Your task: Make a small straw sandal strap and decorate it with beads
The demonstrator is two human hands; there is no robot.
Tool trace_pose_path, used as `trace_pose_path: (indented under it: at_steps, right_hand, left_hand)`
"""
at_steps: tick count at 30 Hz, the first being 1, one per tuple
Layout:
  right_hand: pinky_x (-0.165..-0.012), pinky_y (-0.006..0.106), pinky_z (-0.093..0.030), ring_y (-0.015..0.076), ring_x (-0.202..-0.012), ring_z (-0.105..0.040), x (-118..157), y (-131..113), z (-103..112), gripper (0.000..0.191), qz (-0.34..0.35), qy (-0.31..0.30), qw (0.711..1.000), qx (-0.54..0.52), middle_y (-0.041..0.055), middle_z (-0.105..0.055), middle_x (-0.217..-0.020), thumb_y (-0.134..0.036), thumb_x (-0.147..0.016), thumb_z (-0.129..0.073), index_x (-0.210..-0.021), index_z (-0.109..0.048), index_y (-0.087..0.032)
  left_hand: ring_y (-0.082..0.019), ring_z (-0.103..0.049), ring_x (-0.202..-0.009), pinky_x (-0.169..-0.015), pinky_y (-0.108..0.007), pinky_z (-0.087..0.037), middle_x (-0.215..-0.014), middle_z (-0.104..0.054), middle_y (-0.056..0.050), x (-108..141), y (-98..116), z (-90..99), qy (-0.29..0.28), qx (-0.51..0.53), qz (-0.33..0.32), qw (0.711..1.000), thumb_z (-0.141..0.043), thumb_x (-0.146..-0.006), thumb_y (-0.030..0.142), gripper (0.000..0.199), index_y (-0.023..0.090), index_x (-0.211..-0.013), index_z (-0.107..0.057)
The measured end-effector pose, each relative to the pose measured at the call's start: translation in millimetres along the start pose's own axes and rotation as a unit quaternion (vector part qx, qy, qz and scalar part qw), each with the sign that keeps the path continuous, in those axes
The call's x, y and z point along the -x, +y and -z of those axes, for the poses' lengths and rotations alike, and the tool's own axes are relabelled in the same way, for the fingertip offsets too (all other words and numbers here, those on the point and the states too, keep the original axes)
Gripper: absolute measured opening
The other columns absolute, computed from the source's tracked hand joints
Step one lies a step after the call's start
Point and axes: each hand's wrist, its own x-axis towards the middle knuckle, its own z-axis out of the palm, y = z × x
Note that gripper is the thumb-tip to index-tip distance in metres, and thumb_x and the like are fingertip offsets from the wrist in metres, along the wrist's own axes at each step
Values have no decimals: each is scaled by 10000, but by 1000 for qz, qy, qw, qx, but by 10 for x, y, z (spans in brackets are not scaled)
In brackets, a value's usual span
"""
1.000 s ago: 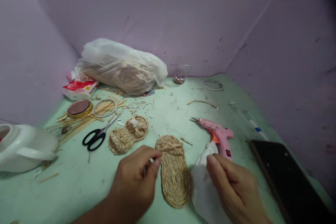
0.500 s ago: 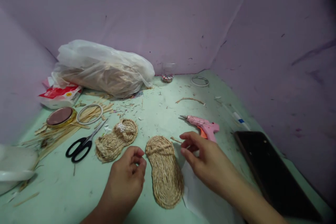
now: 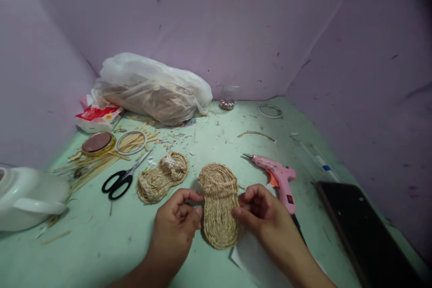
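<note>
A small slipper of coiled straw rope [image 3: 221, 216], with a strap band across its upper part, stands between my hands. Its left edge casts a shadow on the table, so it seems slightly raised. My left hand [image 3: 180, 227] has curled fingers, index fingertip and thumb at the slipper's left edge. On the other edge, the thumb of my right hand [image 3: 265, 220] presses the rope, its other fingers bent behind. A matching straw slipper [image 3: 162, 177] with a white bead cluster lies to the left. Beyond my right hand rests a pink glue gun [image 3: 275, 168].
Black-handled scissors [image 3: 123, 182], a tape roll [image 3: 131, 143], a round tin [image 3: 98, 143] and straw strips lie left, near a white jug [image 3: 33, 202]. Behind are a plastic bag [image 3: 155, 90] and a bead jar [image 3: 228, 102]. A dark phone [image 3: 364, 234] lies right, white paper [image 3: 256, 261] in front.
My hands have closed in on the slipper from both sides, and its top has tilted up. The right hand came down from beside the glue gun. The whole view has shifted left.
</note>
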Motion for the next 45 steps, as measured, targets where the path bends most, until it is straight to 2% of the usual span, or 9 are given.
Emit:
trace_pose_path:
  at_steps: [6, 12, 18, 22, 25, 29, 34, 42, 45]
  right_hand:
    - [-575, 224, -394, 111, -620, -507, 27, 29, -46, 333, -14, -1, 990, -139, -16, -574, -718, -262, -595, -783, -671, -464, -198]
    - [-574, 246, -401, 135, -607, -533, 33, 154, -112, 389, 4, -4, 982, -191, -14, -586, -676, -295, -612, -775, -627, -394, -218]
    - [-522, 256, -410, 143, -552, -522, 25, 191, -105, 331, 37, -11, 997, -70, -23, -549, -620, -337, -619, -743, -629, -433, -221]
    - [-636, 292, -461, 202, -773, -562, 72, 46, -36, 253, 138, 97, 982, 88, 33, -598, -820, -356, -644, -706, -807, -572, -216]
    - [-627, 294, -470, 210, -804, -563, 103, -72, 22, 277, 159, 130, 970, 134, 55, -591, -884, -398, -689, -672, -876, -584, -214]
    - [-536, 267, -451, 158, -649, -537, 125, -107, 33, 270, 153, 116, 973, 127, 53, -623, -868, -420, -745, -628, -909, -594, -207]
    - [-464, 253, -438, 123, -563, -517, 140, -57, -32, 360, 149, 35, 985, 75, 89, -639, -1004, -392, -763, -629, -1064, -547, -212]
    - [-401, 201, -369, 65, -430, -448, 84, -74, -117, 367, 71, -5, 995, -74, -25, -580, -722, -387, -719, -675, -978, -479, -216]
    - [-376, 184, -340, 53, -403, -413, 67, -89, -131, 371, 58, -11, 995, -85, -51, -554, -663, -383, -701, -685, -947, -466, -213]
  left_hand:
    - [-47, -392, -397, -344, -143, -272, -562, -547, 33, -28, 102, 18, -22, 148, 11, 989, -632, -714, 374, 233, 167, -742, -528]
    - [-38, -319, -404, -355, -143, -207, -477, -429, 75, -17, 161, 36, -49, 113, 32, 992, -673, -639, 334, 240, 153, -675, -519]
    - [-58, -338, -397, -380, -188, -244, -451, -416, 61, 29, 132, -16, -83, 46, -2, 996, -617, -619, 317, 205, 158, -559, -503]
    - [-65, -332, -359, -366, -199, -235, -419, -402, 69, 37, 87, -51, -68, 9, 11, 998, -577, -624, 297, 172, 179, -549, -479]
    - [-67, -334, -347, -362, -202, -236, -415, -399, 72, 29, 62, -57, -73, -3, 16, 997, -564, -628, 299, 162, 183, -557, -476]
    - [-71, -346, -373, -379, -201, -255, -439, -405, 70, 37, 43, -51, -85, -12, 14, 996, -565, -645, 304, 170, 180, -565, -481]
    - [-78, -343, -434, -414, -196, -254, -463, -405, 64, 70, 60, -76, -91, -53, 4, 994, -574, -641, 278, 162, 170, -551, -493]
    - [-84, -357, -448, -429, -202, -264, -487, -425, 58, 48, 24, -58, -116, -111, 7, 987, -573, -687, 285, 157, 164, -607, -516]
    - [-98, -410, -489, -470, -210, -325, -563, -452, 55, 44, 37, -27, -63, -110, -45, 991, -586, -723, 331, 172, 172, -767, -535]
